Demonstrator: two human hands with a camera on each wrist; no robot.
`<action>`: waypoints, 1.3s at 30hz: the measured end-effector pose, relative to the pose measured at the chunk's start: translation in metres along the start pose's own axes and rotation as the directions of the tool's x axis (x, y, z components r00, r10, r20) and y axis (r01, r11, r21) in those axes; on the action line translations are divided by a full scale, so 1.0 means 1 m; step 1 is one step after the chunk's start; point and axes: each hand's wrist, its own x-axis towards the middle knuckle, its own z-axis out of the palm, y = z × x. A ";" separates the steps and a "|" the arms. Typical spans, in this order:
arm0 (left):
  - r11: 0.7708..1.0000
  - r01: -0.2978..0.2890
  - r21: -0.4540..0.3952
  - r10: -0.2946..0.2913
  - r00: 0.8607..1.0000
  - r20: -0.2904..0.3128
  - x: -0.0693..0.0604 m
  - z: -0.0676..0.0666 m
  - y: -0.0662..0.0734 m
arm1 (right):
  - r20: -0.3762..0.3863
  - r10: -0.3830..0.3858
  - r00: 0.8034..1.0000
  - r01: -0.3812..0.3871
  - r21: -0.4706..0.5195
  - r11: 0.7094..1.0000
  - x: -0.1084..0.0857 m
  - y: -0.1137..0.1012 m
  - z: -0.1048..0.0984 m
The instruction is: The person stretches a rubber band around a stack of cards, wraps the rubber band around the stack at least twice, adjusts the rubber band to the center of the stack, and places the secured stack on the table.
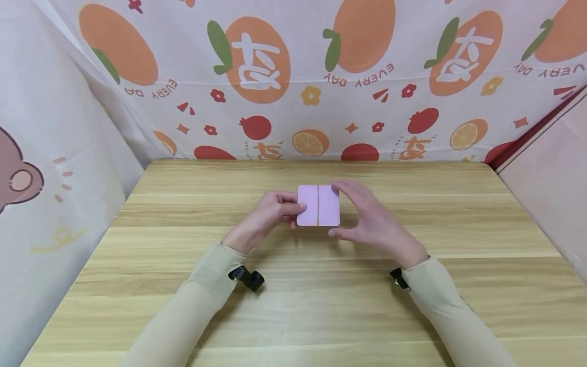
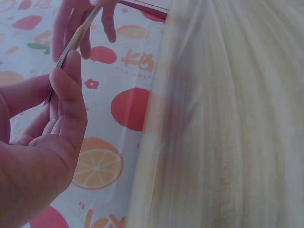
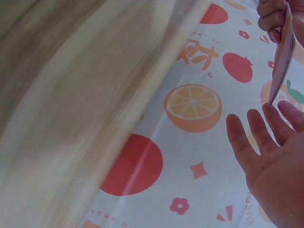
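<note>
A thin stack of lilac cards with rounded corners is held up above the table, its broad face toward the head camera. A narrow tan rubber band runs down its middle. My left hand pinches the left edge, thumb on the near face and fingers behind. In the left wrist view the stack appears edge-on, with several thin layers. My right hand curves loosely around the right side, thumb apart from the lower corner. Its index fingertip is at the upper right corner; whether it touches I cannot tell.
Under both forearms lies a wood-grain table. A white curtain with fruit prints hangs behind its far edge, and another white cloth hangs at the left. Dark straps sit at the wrists.
</note>
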 end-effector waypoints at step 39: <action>0.457 -0.386 0.802 0.358 0.904 0.231 0.002 0.000 0.000 | 0.042 0.074 0.996 -0.076 0.046 0.996 0.001 0.012 0.006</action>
